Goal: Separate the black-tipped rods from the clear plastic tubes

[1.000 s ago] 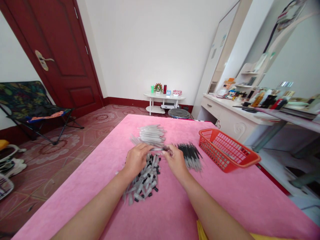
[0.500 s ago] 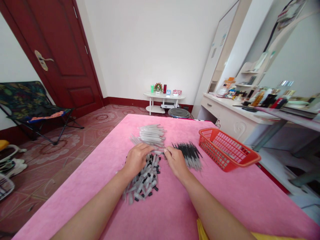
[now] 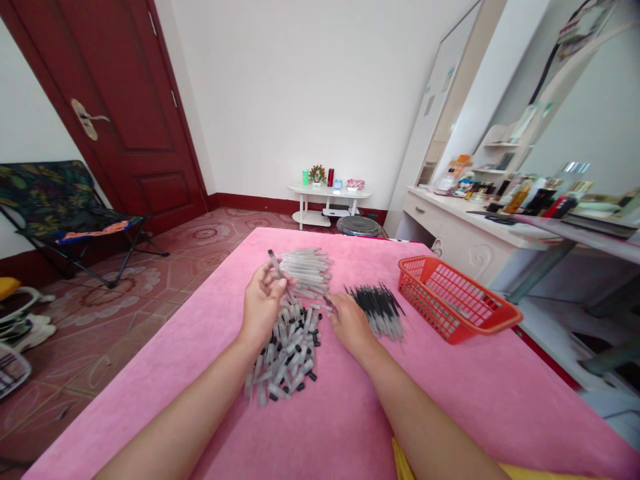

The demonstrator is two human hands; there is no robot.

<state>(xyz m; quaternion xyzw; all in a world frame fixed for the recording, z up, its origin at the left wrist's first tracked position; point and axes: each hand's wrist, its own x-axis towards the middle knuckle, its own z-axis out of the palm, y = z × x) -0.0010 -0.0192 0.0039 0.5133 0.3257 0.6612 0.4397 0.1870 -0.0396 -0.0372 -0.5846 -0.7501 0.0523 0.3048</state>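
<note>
My left hand (image 3: pixel 261 301) is closed around a translucent pen barrel (image 3: pixel 275 264), which tilts up with its dark end at the top. My right hand (image 3: pixel 351 321) pinches a small piece with a dark end, too blurred to name, between thumb and fingers. Below and between the hands lies a loose heap of clear and black pen caps (image 3: pixel 295 360). Beyond them a stack of clear pen barrels (image 3: pixel 306 267) rests on the pink cloth. Just right of my right hand is a bundle of black-and-clear pen refills (image 3: pixel 379 310).
A red plastic basket (image 3: pixel 450 307) sits on the right of the pink-covered table (image 3: pixel 340 427). To the right stands a dressing table (image 3: pixel 465 233) crowded with bottles. A folding chair (image 3: pixel 65 207) is at the left, and a small white table (image 3: pixel 330 192) is by the wall.
My hands were together over the heap and have parted. The left has moved up and left, and its pen barrel now tilts upward. The right has barely moved.
</note>
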